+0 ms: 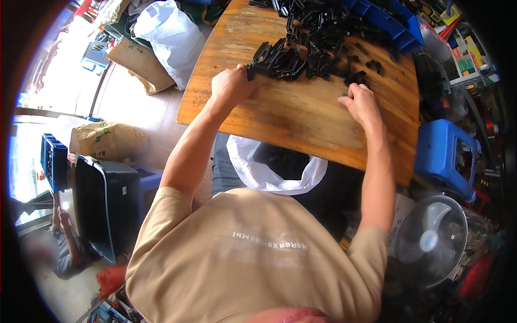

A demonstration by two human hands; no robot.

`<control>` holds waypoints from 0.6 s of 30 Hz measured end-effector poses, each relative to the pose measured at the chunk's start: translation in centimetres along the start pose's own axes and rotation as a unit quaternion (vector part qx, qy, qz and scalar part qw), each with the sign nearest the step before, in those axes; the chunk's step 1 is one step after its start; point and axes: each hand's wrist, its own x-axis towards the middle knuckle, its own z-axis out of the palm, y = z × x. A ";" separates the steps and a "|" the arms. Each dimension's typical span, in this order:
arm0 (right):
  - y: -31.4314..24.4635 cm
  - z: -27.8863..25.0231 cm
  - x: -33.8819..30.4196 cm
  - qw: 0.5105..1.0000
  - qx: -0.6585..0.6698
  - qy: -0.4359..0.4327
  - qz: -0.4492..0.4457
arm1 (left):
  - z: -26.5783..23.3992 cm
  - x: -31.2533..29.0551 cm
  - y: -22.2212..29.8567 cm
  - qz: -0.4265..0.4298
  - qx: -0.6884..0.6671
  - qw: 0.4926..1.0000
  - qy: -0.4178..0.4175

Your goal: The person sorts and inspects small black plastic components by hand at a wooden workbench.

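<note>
Black plastic clips (280, 60) lie in a loose heap across the upper middle of the frame, on a round wooden tabletop (301, 118), and they thin out into scattered single pieces toward the right. The left hand (231, 85) is curled over the near left edge of the heap, with its fingers closed around a bunched row of the clips. The right hand (362, 103) rests on the wood at centre right, fingers bent onto 1 small black piece (355, 78) at its fingertips; whether it actually pinches that piece I cannot tell. A blue bin (385, 19) at the upper right holds more of the same parts. A white plastic bag (269, 172) hangs open just below the tabletop's near edge, between the forearms. Judging by this, gathering the clips into a bundle seems to be the step in hand. A next move would need the left-hand grip kept tight so the row stays together.
</note>
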 end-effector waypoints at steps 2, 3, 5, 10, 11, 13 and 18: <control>-0.3 -0.3 0.3 0.996 -0.008 -0.082 0.015 | 0.3 0.6 0.0 0.013 0.033 0.998 -0.054; 0.2 -0.2 0.0 0.996 -0.009 -0.081 0.022 | 0.0 0.4 0.4 0.019 0.032 0.998 -0.057; 1.2 0.2 -0.7 0.996 0.032 -0.079 0.018 | -0.7 -0.6 1.0 0.000 -0.263 0.957 -0.123; -4.3 -1.5 -3.6 0.937 0.335 -0.096 0.018 | -0.3 -6.0 3.3 0.015 -0.566 0.784 -0.255; -5.0 -1.1 -4.7 0.873 0.475 -0.104 0.033 | -0.2 -7.0 4.4 0.002 -0.558 0.787 -0.264; -7.9 -1.0 -7.2 0.801 0.590 -0.082 0.052 | 0.7 -8.2 5.6 -0.015 -0.544 0.804 -0.239; -11.0 0.7 -11.0 0.743 0.658 -0.078 0.100 | 1.5 -8.2 6.5 0.025 -0.492 0.854 -0.167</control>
